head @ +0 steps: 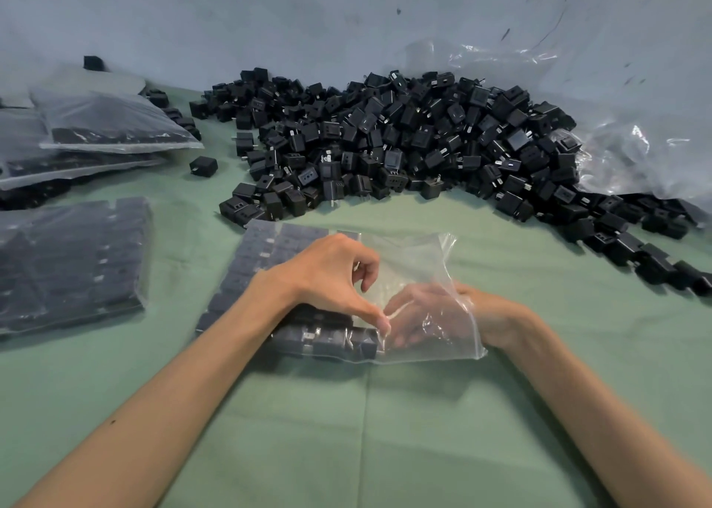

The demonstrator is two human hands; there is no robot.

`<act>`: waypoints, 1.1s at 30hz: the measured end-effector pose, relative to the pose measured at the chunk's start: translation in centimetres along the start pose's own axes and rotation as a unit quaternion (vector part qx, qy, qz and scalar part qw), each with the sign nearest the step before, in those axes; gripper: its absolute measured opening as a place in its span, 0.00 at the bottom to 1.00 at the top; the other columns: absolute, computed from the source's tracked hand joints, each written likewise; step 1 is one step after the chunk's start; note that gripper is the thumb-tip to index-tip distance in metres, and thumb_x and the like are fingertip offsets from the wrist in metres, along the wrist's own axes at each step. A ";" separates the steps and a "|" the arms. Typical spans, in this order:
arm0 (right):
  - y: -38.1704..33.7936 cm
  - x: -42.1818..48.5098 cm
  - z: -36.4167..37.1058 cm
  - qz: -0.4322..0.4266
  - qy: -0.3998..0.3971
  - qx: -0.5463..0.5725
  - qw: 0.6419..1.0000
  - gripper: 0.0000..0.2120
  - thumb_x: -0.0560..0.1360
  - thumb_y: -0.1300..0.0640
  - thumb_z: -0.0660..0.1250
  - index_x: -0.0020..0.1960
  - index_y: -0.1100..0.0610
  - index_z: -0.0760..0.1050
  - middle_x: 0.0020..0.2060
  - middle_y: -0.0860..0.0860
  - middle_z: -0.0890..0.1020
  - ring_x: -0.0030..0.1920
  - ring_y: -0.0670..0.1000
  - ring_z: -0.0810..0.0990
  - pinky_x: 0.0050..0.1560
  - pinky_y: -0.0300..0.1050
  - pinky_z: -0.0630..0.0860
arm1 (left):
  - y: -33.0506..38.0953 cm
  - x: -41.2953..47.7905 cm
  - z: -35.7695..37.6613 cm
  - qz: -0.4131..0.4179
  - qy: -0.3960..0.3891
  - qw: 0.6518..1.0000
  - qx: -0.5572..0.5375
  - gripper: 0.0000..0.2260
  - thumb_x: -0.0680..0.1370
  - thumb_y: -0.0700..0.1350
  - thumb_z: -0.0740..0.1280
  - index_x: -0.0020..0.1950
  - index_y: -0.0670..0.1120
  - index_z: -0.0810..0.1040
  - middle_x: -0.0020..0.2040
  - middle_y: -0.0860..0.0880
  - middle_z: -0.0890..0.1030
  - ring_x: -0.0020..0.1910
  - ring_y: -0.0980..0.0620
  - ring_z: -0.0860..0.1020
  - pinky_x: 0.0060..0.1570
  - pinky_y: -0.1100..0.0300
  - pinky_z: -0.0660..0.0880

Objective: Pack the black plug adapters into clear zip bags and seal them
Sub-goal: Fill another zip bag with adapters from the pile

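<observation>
Our left hand (331, 272) pinches the near edge of the one clear plastic zip bag (416, 260) at lower middle of the frame, thumb and forefinger closed on the film. Our right hand (468, 314) is pushed into the bag's mouth and shows through the plastic; we cannot tell whether its fingers are spread or holding anything. The bag's left part holds flat rows of black cube-shaped plug adapters (262, 260), too veiled to count. It lies on the green table (385, 430). At middle left lies one filled bag (73, 264). At upper left is a stack of at least two more filled bags (115, 122). One lone adapter (203, 166) sits between that stack and the single loose heap of adapters (404, 141), beyond counting, across the upper middle. Crumpled clear sheeting (624, 153) lies at the right edge.
</observation>
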State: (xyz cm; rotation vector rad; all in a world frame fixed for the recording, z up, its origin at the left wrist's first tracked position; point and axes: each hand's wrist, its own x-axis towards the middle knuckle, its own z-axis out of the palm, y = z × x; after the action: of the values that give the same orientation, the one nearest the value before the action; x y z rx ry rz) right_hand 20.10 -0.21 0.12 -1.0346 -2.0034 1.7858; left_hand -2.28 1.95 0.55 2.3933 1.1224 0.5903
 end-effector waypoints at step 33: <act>0.3 -0.5 -0.6 -0.019 -0.077 -0.122 0.989 0.15 0.77 0.71 0.62 0.60 0.61 0.79 0.51 0.48 0.84 0.52 0.48 0.81 0.55 0.43 0.76 | -0.7 0.2 0.5 0.012 0.013 1.000 0.011 0.26 0.55 0.71 0.73 0.30 0.52 0.68 0.29 0.58 0.69 0.33 0.58 0.68 0.34 0.66 0.61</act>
State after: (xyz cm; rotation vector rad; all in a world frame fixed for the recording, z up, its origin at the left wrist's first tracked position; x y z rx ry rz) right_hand 20.93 -0.07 0.13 -0.9422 -2.3665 1.6776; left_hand -2.31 2.44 -0.14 2.4282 1.1186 0.6222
